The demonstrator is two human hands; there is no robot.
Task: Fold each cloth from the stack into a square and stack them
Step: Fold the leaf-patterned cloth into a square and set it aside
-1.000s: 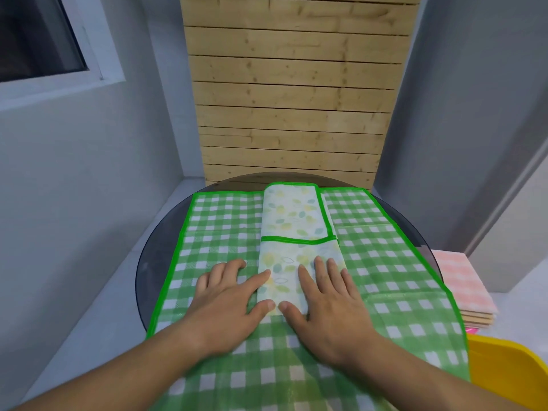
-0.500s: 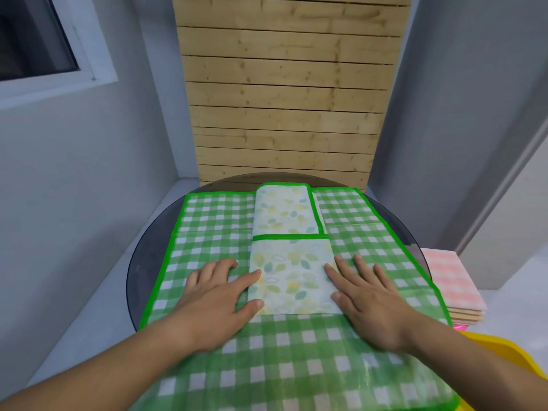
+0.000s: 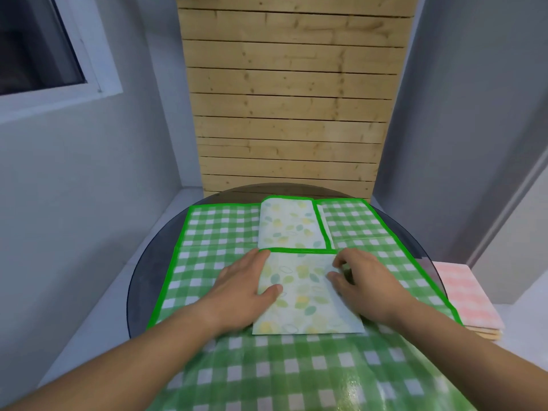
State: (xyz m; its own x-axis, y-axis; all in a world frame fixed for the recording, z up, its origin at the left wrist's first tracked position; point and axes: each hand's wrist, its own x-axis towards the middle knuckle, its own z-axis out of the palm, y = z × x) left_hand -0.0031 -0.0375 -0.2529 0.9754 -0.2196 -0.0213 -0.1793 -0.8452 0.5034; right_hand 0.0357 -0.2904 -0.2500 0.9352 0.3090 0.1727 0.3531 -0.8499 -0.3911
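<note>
cloth: green checked cloth (image 3: 296, 369) lies spread over the round table (image 3: 139, 280); its near part hangs over the table's near side and its bright green hem shows on the left, far and right sides.
far flap: far flap (image 3: 287, 226) is turned in at the cloth's far middle, leaf-print side up, with green hem along its right and near edges.
near flap: near flap (image 3: 302, 295) is leaf-print side up between the 2 hands; its far edge meets the far flap's hemmed edge and its near edge runs straight across the checks.
left hand: left hand (image 3: 243, 286) lies flat on the checks at the near flap's left edge, thumb on the print.
left grip: fingers straight, pressing down, clamped on nothing.
right hand: right hand (image 3: 364, 283) is at the near flap's right edge.
right grip: fingers curled, pinching that edge, which is slightly lifted.
table edge: dark bare rim shows left, far and right of the cloth.
room left: bare checks left of the left hand, out to the hem.
room right: bare checks right of the right hand, out to the hem.
stack: pink cloth stack (image 3: 465, 295) sits off the table's right side, just beside the hem.
backdrop: wood panel (image 3: 290, 99) stands behind the table; window (image 3: 38, 46) is at upper left.
</note>
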